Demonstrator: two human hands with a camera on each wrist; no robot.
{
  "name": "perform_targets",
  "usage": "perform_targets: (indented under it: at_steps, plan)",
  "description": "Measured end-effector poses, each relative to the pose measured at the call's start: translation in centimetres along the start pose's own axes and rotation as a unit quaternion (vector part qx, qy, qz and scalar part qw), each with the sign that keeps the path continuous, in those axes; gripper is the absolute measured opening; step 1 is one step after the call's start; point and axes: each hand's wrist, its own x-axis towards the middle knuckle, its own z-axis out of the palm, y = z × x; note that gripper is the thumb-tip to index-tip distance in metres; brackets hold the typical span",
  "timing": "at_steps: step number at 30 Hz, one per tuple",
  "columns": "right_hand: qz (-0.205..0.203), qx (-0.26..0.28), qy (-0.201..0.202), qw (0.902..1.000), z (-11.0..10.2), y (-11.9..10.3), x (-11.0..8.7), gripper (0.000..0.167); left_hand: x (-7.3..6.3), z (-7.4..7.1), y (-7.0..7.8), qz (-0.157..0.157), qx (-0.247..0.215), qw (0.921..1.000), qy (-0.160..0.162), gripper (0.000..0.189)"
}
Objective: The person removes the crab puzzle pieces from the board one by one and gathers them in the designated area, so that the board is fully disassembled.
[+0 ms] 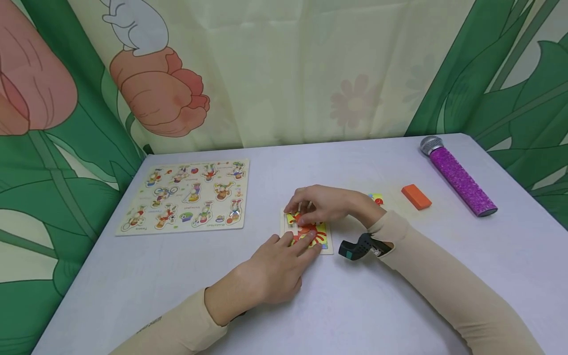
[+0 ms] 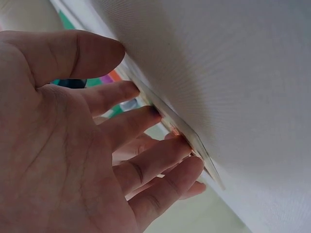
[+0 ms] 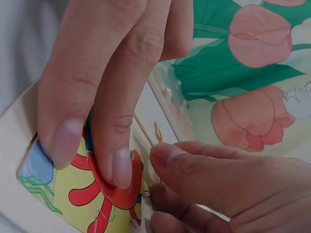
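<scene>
A small jigsaw board [image 1: 329,251] with a pale rim lies mid-table. On it is a red crab picture [image 3: 82,194] on yellow, made of puzzle pieces. My left hand [image 1: 277,268] comes in from the near left, its extended fingertips pressing on the crab pieces. My right hand [image 1: 324,201] arches over the board's far part. In the right wrist view its thumb and fingers pinch a thin puzzle piece [image 3: 159,132] seen edge-on with a bit of yellow; its printed face is hidden. The left wrist view shows the left fingers [image 2: 160,167] along the board's edge.
A larger puzzle board [image 1: 184,217] with sports figures lies at the left. Another colourful piece [image 1: 376,198] shows partly behind the right wrist. An orange block [image 1: 416,196] and a purple glittery microphone [image 1: 463,177] lie to the right. A printed curtain [image 1: 284,74] hangs behind the table.
</scene>
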Motion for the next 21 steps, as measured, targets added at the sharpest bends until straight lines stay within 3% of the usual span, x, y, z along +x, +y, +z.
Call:
perform_targets:
  at_steps: [13,21]
  plan:
    - [-0.009,0.023,0.046,0.9986,-0.7,0.5,-2.0,0.035,0.2,0.1,-0.5,0.005,-0.024,0.9997,-0.007,0.061]
    - [-0.016,0.028,0.072,0.9969,-1.8,1.1,-4.0,0.034,0.2,0.1,-1.0,0.014,-0.019,0.9995,0.018,0.058]
